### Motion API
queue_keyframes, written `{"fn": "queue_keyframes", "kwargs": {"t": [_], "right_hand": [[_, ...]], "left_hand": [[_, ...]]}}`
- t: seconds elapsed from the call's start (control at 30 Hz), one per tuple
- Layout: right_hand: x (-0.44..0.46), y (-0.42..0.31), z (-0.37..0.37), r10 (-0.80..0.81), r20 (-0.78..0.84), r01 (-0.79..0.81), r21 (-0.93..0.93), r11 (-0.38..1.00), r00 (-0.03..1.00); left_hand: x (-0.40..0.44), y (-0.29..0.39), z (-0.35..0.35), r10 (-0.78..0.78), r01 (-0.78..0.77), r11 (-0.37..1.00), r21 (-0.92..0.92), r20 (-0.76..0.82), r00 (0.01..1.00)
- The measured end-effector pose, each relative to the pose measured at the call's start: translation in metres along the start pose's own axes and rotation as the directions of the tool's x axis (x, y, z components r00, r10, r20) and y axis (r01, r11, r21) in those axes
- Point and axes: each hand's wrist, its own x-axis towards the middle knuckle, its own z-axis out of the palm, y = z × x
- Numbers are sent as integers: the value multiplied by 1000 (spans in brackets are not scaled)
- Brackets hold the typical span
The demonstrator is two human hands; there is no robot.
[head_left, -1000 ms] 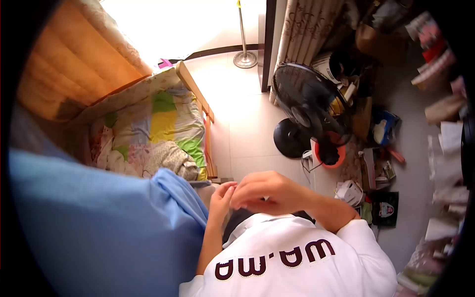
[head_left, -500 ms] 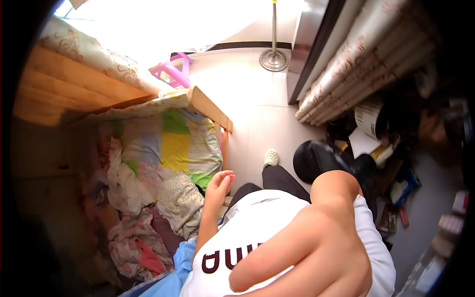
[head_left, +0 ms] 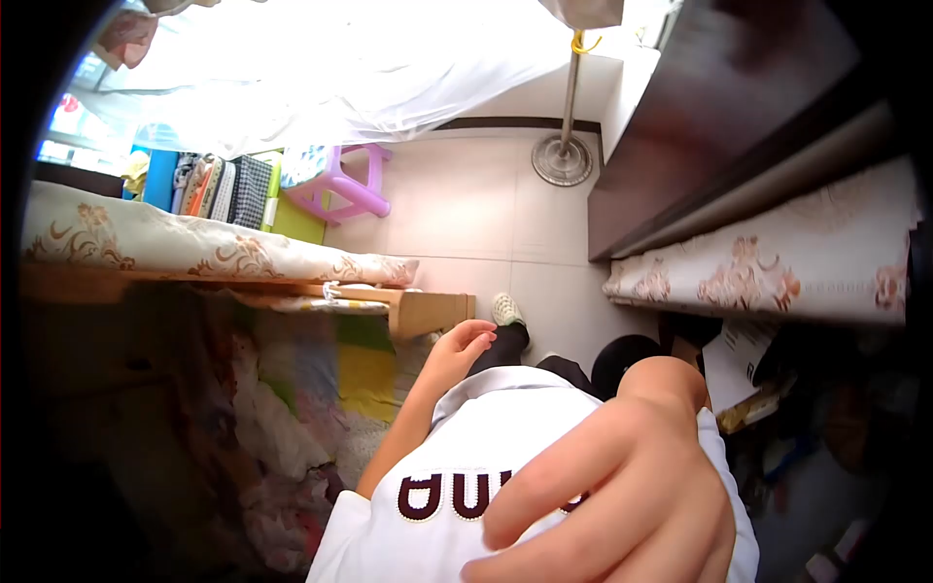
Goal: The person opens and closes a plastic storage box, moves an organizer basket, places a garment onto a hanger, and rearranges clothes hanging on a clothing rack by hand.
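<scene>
Here are the fingers of the right hand [head_left: 637, 486], big and close to the lens, spread with a gap between them, nothing visible in their hold! They hang in front of the white short-sleeved shirt with dark stitched lettering [head_left: 505, 418], worn on the person's body; whether they touch it, I can't tell. Over to the left hand [head_left: 449, 361]: fingers loosely bent and slightly parted, no object showing, beside the shirt's hem, near black trousers [head_left: 503, 348] and a pale patterned shoe [head_left: 506, 309]. Just left, the light-wood bed end [head_left: 432, 313]! Farther out, pale floor tiles [head_left: 457, 223] carry a purple plastic stool [head_left: 362, 191] and a round metal stand base [head_left: 562, 162]; on the right, a cream curtain with brown floral print [head_left: 748, 277].
</scene>
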Motion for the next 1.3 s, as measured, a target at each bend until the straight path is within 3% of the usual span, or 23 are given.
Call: {"fn": "queue_keyframes", "kwargs": {"t": [0.03,0.07,0.1,0.17,0.23,0.3,0.37,0.4,0.5,0.57,0.63,0.7,0.77,0.83,0.9,0.97,1.03,1.07,1.1,1.17,1.23,1.3], "right_hand": [[10,7,-26,185,245,-223,136,965,952],[13,26,-30,216,182,-248,177,953,959],[14,42,-27,189,73,-192,41,981,979],[10,86,-40,260,99,-261,-1,965,961],[7,116,-49,406,95,-386,-176,906,909],[0,154,-59,486,104,-466,-169,868,868],[0,189,-74,567,172,-533,-209,820,805],[1,209,-82,556,209,-524,-191,830,804],[2,256,-106,631,327,-579,-252,776,704],[12,290,-116,691,365,-645,-259,719,624],[16,321,-119,686,443,-664,-234,711,578],[20,351,-116,717,480,-709,-242,662,506],[20,378,-105,707,567,-723,-259,640,422],[22,393,-96,682,618,-726,-248,641,392],[20,420,-74,620,699,-715,-223,663,357],[14,444,-48,560,758,-703,-195,684,334],[10,468,-18,506,818,-634,-242,734,274],[7,482,-4,458,872,-607,-271,747,175],[7,494,16,451,872,-603,-258,755,191],[13,513,60,352,897,-519,-174,837,267],[11,539,105,312,916,-515,-147,845,250],[24,558,155,231,880,-387,-59,920,415]], "left_hand": [[12,14,-7,26,-25,997,79,-9,1000],[25,22,-16,13,-12,998,62,-19,1000],[37,27,-25,4,-3,999,45,-28,1000],[44,74,-35,-29,23,995,-92,-63,998],[74,59,-54,90,-82,994,69,-119,989],[83,89,-63,-123,163,950,268,-159,980],[102,90,-76,-75,119,966,228,-196,978],[105,87,-80,31,-13,997,73,-251,967],[149,61,-104,61,-115,987,-115,-391,918],[166,79,-116,105,-189,975,-114,-515,851],[180,89,-129,149,-278,957,-81,-686,713],[183,104,-143,151,-287,957,-50,-757,636],[182,109,-155,158,-332,942,43,-932,327],[174,116,-166,133,-335,942,17,-935,327],[157,122,-189,140,-375,915,146,-989,-44],[132,137,-209,157,-269,934,234,-948,-278],[106,151,-238,263,38,959,280,-832,-489],[94,156,-255,355,200,935,293,-752,-555],[83,159,-277,455,360,888,286,-664,-593],[71,155,-324,469,317,883,346,-631,-618],[68,130,-377,502,340,863,373,-572,-648],[68,129,-421,417,130,883,452,-626,-659]]}}
